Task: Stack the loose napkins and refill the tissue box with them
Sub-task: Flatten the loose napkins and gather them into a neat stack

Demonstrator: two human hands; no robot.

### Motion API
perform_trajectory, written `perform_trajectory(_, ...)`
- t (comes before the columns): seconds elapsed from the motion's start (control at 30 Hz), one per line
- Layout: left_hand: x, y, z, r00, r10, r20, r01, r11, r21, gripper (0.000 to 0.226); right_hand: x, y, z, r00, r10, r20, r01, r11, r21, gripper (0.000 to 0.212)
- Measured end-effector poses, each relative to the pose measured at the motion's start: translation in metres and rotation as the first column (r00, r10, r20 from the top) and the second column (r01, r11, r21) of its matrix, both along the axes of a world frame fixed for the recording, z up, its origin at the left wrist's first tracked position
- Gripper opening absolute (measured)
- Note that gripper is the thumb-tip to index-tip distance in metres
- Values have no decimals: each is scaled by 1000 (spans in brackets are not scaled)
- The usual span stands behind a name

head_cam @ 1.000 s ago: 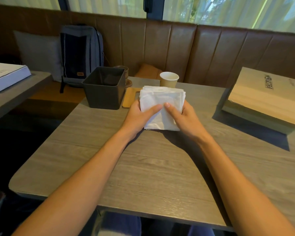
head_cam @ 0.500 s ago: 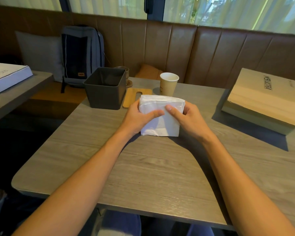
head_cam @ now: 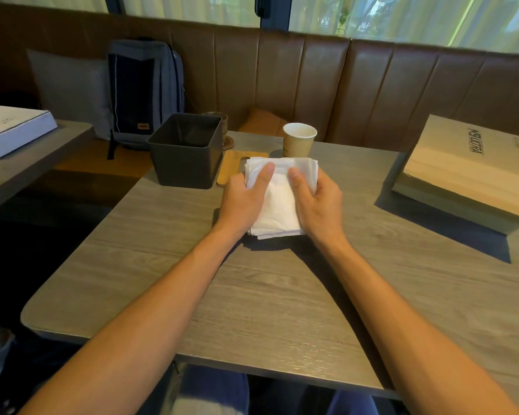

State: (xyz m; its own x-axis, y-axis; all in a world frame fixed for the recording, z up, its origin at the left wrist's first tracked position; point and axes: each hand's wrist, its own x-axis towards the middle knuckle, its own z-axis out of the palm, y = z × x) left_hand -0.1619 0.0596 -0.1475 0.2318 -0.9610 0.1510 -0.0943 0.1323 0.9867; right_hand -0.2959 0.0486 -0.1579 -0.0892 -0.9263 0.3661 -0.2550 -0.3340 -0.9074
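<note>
A stack of white napkins (head_cam: 279, 205) stands on its near edge on the grey wooden table (head_cam: 252, 295), leaning away from me. My left hand (head_cam: 243, 202) grips its left side with the thumb across the front. My right hand (head_cam: 319, 205) grips its right side the same way. The dark grey tissue box (head_cam: 186, 158) stands open and looks empty, just left of the napkins at the table's far left. Its wooden lid (head_cam: 231, 166) lies flat between the box and the napkins, partly hidden by my left hand.
A paper cup (head_cam: 298, 140) stands just behind the napkins. A flat cardboard package (head_cam: 474, 172) lies at the table's right edge. A small glass object (head_cam: 219, 121) sits behind the box. A backpack (head_cam: 144, 91) and cushion rest on the brown bench. Another table is at far left.
The napkin stack has tipped back toward the cup and lowered onto the table. Both thumbs have slid up its front face, and my hands have closed in on its sides.
</note>
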Motion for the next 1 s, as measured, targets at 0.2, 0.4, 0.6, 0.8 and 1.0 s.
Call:
perform_trajectory(0.2, 1, -3, -1, 999, -23, 22, 21, 997, 75, 29, -4, -1, 1, 999, -35, 1, 35, 999, -8, 20)
perform_trajectory(0.4, -5, -5, -2, 991, 129, 46, -130, 991, 14, 45, 1, -1, -6, 992, -98, -83, 92, 993, -73, 18)
perform_trajectory(0.6, 26, -14, -1, 972, 213, 96, -216, 976, 18, 48, -20, -8, -5, 982, -187, 10, 188, 981, -48, 28)
perform_trajectory(0.8, 9, -14, -7, 992, 87, 96, -89, 996, 20, 40, 6, -7, -4, 982, 69, 178, -125, 937, 325, 57)
perform_trajectory(1.0, 6, -17, -10, 967, 164, 193, -172, 985, 26, 44, 3, -10, -7, 989, -81, 124, 55, 979, 197, 25)
